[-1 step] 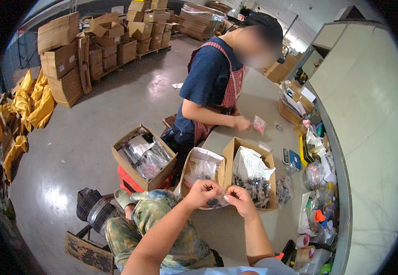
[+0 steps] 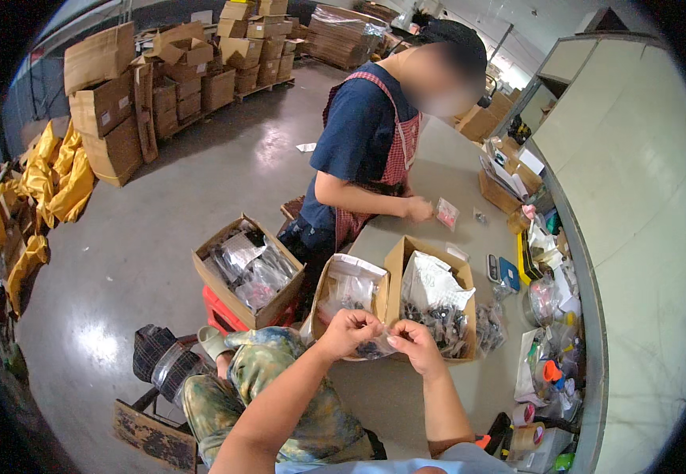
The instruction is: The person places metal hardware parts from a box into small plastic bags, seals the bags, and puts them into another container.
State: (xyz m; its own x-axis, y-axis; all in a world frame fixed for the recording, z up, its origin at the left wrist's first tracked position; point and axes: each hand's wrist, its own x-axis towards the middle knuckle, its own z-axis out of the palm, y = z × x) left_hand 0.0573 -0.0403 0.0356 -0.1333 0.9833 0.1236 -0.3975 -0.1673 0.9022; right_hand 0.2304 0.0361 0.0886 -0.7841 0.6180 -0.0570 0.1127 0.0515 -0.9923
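Between my two hands is a small clear plastic bag [image 2: 375,346], pinched at its upper edge. My left hand [image 2: 348,332] has fingers and thumb pressed together on one side of it. My right hand [image 2: 416,344] pinches the other side. Whatever lies inside the bag is too small to make out. Just beyond my hands stands a narrow open cardboard box [image 2: 382,278] with clear bags inside. To its right is a larger cardboard box [image 2: 394,257] holding dark small parts and a crumpled white bag [image 2: 435,280].
Across the table a co-worker [image 2: 351,150] handles something by a small bag with pink contents [image 2: 447,214]. A box of bagged items [image 2: 215,286] rests on a red stool [image 2: 223,314]. Tape rolls [image 2: 526,437], a blue scale [image 2: 508,273] and clutter line the table's right side.
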